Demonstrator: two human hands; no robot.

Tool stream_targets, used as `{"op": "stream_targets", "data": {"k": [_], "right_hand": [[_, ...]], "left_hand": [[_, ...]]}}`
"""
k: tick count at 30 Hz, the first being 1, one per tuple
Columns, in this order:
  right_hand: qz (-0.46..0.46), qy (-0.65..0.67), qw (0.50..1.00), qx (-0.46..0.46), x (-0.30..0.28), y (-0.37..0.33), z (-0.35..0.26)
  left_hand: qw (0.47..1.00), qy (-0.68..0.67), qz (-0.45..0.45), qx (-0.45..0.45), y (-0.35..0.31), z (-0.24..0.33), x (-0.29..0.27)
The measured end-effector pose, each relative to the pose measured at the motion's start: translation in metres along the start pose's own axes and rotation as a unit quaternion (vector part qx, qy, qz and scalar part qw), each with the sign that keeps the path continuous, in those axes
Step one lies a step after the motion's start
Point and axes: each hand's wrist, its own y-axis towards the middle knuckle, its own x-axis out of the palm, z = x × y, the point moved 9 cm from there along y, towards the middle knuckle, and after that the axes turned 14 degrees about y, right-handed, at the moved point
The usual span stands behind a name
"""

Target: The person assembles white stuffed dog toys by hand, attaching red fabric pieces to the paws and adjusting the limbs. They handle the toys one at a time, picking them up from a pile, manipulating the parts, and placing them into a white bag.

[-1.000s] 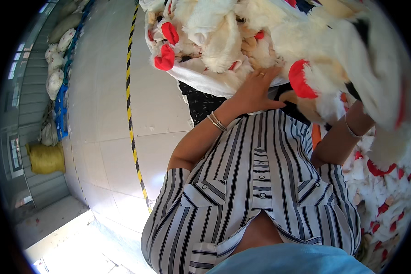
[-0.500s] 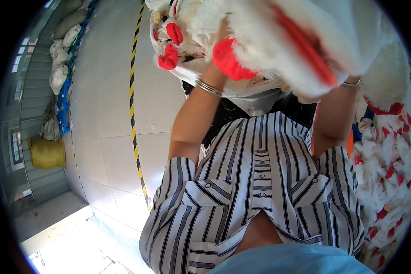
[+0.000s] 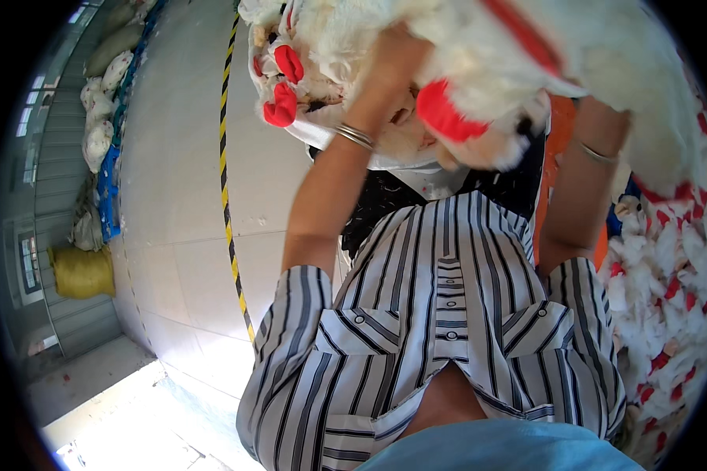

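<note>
A large white furry plush piece [image 3: 605,55] with red parts is lifted in front of me, smeared by motion. My right hand [image 3: 601,106] reaches up under its fur, which hides the fingers; the piece hangs over that hand on both sides. My left hand [image 3: 401,59] is raised at the plush's left side, its fingers blurred and lost in the fur. A red rounded patch [image 3: 448,111] hangs between my forearms. Below and left is a white sack [image 3: 322,135] filled with cream and white plush pieces, with red ones [image 3: 280,106] at its edge.
On the right lies a big heap of white and red plush pieces [image 3: 660,314]. Something orange [image 3: 559,141] stands beside my right forearm. A yellow-black striped line [image 3: 226,180] crosses the pale floor [image 3: 181,157]. Along the left wall are stuffed sacks [image 3: 98,129] and a yellow bundle [image 3: 81,272].
The plush piece has shifted up and to the right, uncovering more of my right forearm. My left hand has moved up and now shows above the sack.
</note>
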Motion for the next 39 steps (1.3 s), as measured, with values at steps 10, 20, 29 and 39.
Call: {"op": "stream_targets", "data": {"k": [10,20,29,39], "right_hand": [[-0.032,-0.056,0.997,0.034,-0.046,-0.071,0.002],[-0.077,-0.073,0.994,0.009,-0.032,-0.086,-0.023],[-0.239,-0.099,0.964,0.062,0.024,-0.095,-0.017],[-0.089,0.119,0.978,-0.146,0.013,-0.081,-0.085]], "left_hand": [[0.717,0.475,0.346,0.375,0.020,0.088,-0.092],[0.914,0.233,-0.116,0.313,-0.054,0.075,-0.002],[0.950,-0.237,-0.170,0.114,-0.070,0.011,-0.017],[0.946,-0.119,-0.207,0.219,-0.089,0.091,-0.047]]}}
